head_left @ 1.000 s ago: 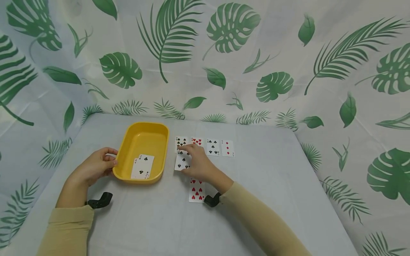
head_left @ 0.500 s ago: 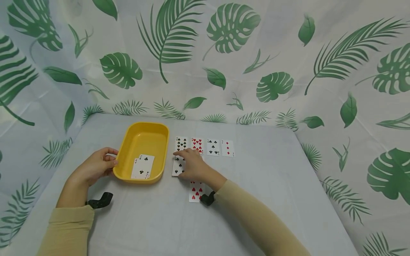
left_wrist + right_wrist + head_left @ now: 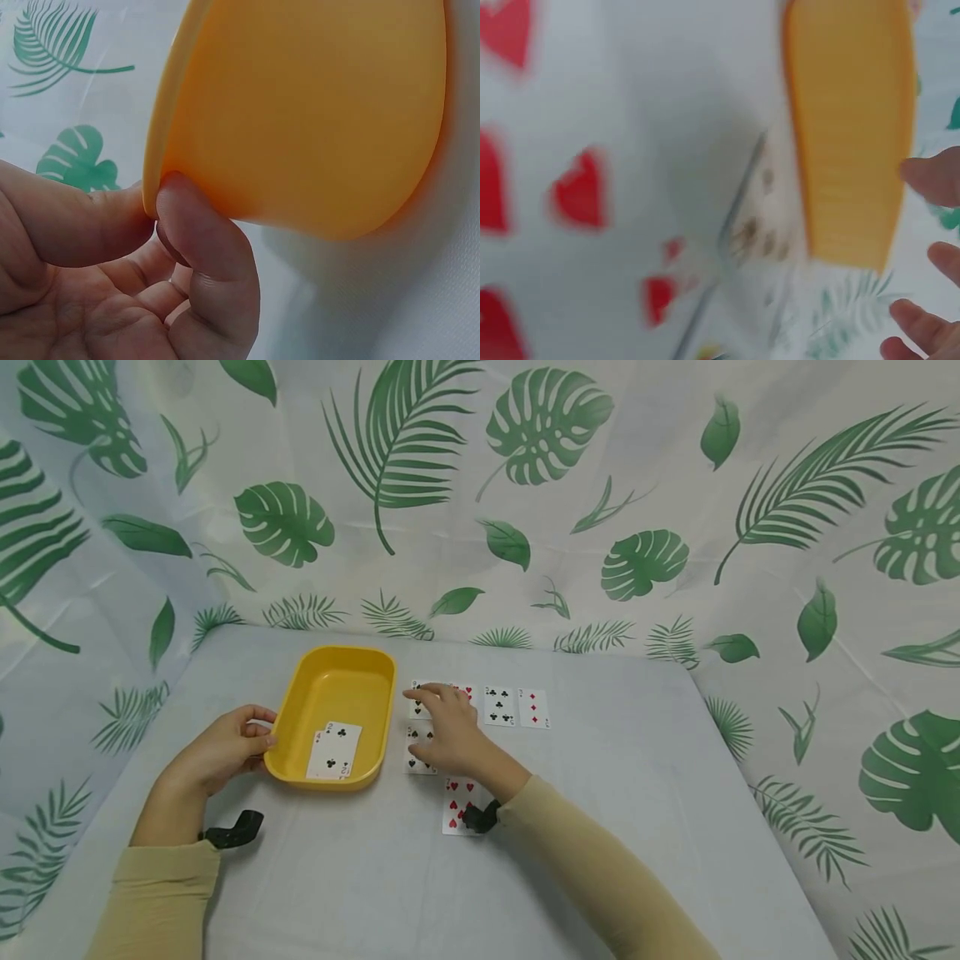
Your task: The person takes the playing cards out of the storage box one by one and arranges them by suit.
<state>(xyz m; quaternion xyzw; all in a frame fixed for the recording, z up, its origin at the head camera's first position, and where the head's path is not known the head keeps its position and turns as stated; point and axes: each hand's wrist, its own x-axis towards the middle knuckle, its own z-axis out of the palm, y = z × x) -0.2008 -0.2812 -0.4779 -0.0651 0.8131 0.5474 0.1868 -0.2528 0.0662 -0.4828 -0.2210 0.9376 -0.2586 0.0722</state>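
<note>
My left hand (image 3: 217, 747) pinches the rim of a yellow tray (image 3: 300, 112) between thumb and finger. Inside the tray lie a two of clubs (image 3: 347, 742) and another white card partly under it. My right hand (image 3: 457, 739) is above the playing cards, fingers apart and nothing between them; the right wrist view shows its fingertips (image 3: 919, 322) spread. Beneath it, a spades card (image 3: 417, 762) lies partly covered, below a nine of spades (image 3: 417, 708) in the back row. A seven of hearts (image 3: 454, 793) lies nearer, partly hidden by the black wrist mount.
The back row continues right with a hearts card (image 3: 467, 692), mostly hidden, a five of clubs (image 3: 498, 706) and a three of diamonds (image 3: 533, 708). A pale cloth covers the table (image 3: 637, 777). A leaf-patterned curtain (image 3: 555, 502) stands behind and at both sides.
My right hand drew the spades card toward me and slightly left, then let go of it and moved away over the back row. My left hand and the tray have not moved.
</note>
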